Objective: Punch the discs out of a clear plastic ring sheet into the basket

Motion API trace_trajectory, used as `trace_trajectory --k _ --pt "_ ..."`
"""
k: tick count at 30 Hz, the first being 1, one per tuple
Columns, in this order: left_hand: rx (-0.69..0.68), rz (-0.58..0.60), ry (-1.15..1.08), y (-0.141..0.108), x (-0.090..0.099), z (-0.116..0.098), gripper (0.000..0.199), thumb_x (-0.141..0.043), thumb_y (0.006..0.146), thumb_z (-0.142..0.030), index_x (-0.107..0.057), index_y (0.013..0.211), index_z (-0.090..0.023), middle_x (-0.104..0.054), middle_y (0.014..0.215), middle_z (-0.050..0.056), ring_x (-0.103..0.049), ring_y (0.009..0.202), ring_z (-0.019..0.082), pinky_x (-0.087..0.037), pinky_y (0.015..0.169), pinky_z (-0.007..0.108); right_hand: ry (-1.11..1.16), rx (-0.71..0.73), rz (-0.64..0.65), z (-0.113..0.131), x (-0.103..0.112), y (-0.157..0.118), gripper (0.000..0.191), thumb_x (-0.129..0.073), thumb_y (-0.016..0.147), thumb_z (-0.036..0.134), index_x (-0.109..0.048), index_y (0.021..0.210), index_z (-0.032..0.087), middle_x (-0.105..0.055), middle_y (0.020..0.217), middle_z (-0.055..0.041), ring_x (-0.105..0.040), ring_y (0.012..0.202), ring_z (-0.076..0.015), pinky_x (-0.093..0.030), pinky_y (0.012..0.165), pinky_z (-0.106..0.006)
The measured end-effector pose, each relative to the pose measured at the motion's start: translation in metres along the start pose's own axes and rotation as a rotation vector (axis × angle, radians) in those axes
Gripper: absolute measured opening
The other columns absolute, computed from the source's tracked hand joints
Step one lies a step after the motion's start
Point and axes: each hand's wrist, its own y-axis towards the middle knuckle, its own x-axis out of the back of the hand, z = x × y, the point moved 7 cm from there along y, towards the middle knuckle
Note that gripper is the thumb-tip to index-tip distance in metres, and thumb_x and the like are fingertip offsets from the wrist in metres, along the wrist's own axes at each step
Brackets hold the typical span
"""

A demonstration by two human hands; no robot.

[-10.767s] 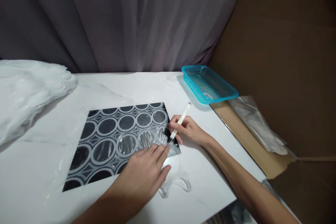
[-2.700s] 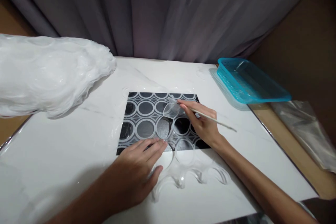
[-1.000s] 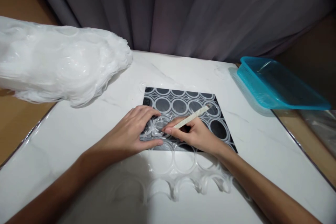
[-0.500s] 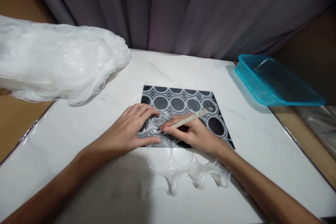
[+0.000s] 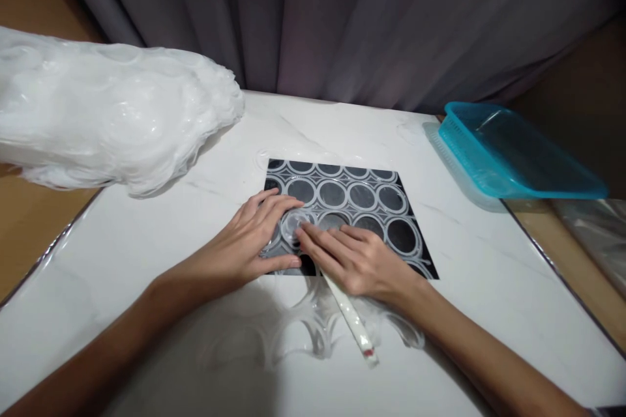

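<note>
A clear plastic sheet with rows of round outlines lies over a flat black panel. My left hand rests on its left part, fingers and thumb spread around one circle. Inside that circle sits a loose-looking clear round piece. The fingertips of my right hand touch this piece's right edge, fingers close together. From beneath the right palm a pale, slim stick-like tool points toward me, with a reddish mark near its end. Its other end is hidden under the hand.
A big heap of filmy clear plastic sheets stands at the left. At the right is a blue plastic basket, overhanging the edge of the white marbled table. A grey curtain hangs behind. Curled plastic strips trail in front of the panel.
The stick-like tool, held pen-like and pointing up to the right before, now points down toward me under my right hand. The right fingers have straightened onto the round piece. My left hand has barely moved.
</note>
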Motion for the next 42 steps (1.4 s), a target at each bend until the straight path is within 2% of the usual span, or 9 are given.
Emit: trace_trajectory --k 6,12,14,16,20,25,30,37,42 --pt "0.042 0.034 -0.017 0.001 0.0 0.006 0.097 -0.057 0.091 -0.079 -0.009 0.166 -0.042 -0.024 0.173 0.003 -0.013 0.161 0.032 -0.031 0.127 0.054 0.131 -0.353 -0.132 -0.054 0.005 -0.007 0.031 -0.058 0.106 0.008 -0.065 0.136 0.008 -0.072 0.131 -0.0121 -0.075 0.099 -0.0194 -0.06 0.069 -0.032" --pt "0.09 0.049 -0.06 0.0 0.0 0.009 0.11 -0.06 0.087 -0.081 0.003 0.168 -0.041 -0.02 0.175 0.005 -0.015 0.161 0.036 -0.028 0.127 0.058 0.449 -0.666 -0.414 -0.096 0.014 -0.027 0.02 -0.06 0.106 0.014 -0.074 0.12 0.018 -0.076 0.119 -0.0072 -0.073 0.107 -0.0204 -0.058 0.092 -0.036" --pt "0.106 0.072 -0.095 -0.001 0.003 0.006 0.11 -0.061 0.086 -0.082 0.001 0.168 -0.043 -0.017 0.176 0.003 -0.011 0.162 0.035 -0.024 0.129 0.058 0.446 -0.816 -0.471 -0.111 0.021 -0.039 0.016 -0.065 0.105 0.022 -0.078 0.113 0.02 -0.078 0.11 -0.0064 -0.073 0.098 -0.0209 -0.057 0.085 -0.035" --pt "0.129 0.112 -0.158 -0.003 0.007 0.004 0.109 -0.061 0.085 -0.083 -0.002 0.168 -0.045 -0.013 0.177 0.001 -0.007 0.163 0.035 -0.021 0.13 0.059 0.415 -1.005 -0.527 -0.125 0.029 -0.054 0.017 -0.068 0.104 0.032 -0.08 0.11 0.022 -0.076 0.087 -0.0043 -0.069 0.073 -0.0179 -0.052 0.064 -0.031" --pt "0.181 0.201 -0.282 -0.011 0.022 0.013 0.112 -0.069 0.08 -0.082 -0.002 0.165 -0.052 -0.003 0.178 -0.004 0.0 0.163 0.036 -0.021 0.129 0.063 0.532 -1.221 -0.529 -0.133 0.03 -0.053 0.028 -0.071 0.1 0.046 -0.082 0.104 0.021 -0.051 0.051 0.0032 -0.04 0.043 -0.0111 -0.027 0.042 -0.027" --pt "0.175 0.153 -0.254 -0.021 0.045 0.048 0.118 -0.08 0.076 -0.074 -0.008 0.166 -0.049 -0.001 0.178 -0.001 0.0 0.163 0.035 -0.018 0.13 0.06 0.818 -1.199 -0.438 -0.1 -0.004 -0.001 0.036 -0.067 0.102 0.049 -0.081 0.109 0.017 -0.049 0.048 0.0037 -0.042 0.043 -0.011 -0.031 0.044 -0.026" --pt "0.113 0.164 -0.236 -0.025 0.044 0.066 0.118 -0.081 0.077 -0.07 -0.009 0.167 -0.047 -0.007 0.178 0.003 -0.006 0.163 0.036 -0.025 0.128 0.061 1.06 -1.055 -0.292 -0.06 -0.039 0.041 0.037 -0.067 0.1 0.046 -0.08 0.115 0.014 -0.056 0.055 0.0008 -0.047 0.046 -0.0116 -0.035 0.045 -0.027" --pt "0.073 0.134 -0.196 -0.024 0.042 0.063 0.117 -0.081 0.076 -0.071 -0.013 0.168 -0.043 -0.01 0.177 0.006 -0.006 0.163 0.037 -0.026 0.127 0.062 1.285 -0.929 -0.122 -0.037 -0.067 0.05 0.039 -0.066 0.101 0.048 -0.078 0.113 0.013 -0.047 0.049 0.0045 -0.037 0.045 -0.0101 -0.028 0.04 -0.025" --pt "0.092 0.15 -0.182 -0.024 0.04 0.063 0.116 -0.077 0.078 -0.074 -0.01 0.168 -0.045 -0.006 0.178 0.005 -0.003 0.163 0.038 -0.025 0.127 0.064 1.303 -0.825 -0.044 -0.034 -0.067 0.053 0.029 -0.069 0.101 0.043 -0.08 0.105 0.017 -0.071 0.075 -0.0035 -0.06 0.063 -0.0143 -0.047 0.053 -0.027"
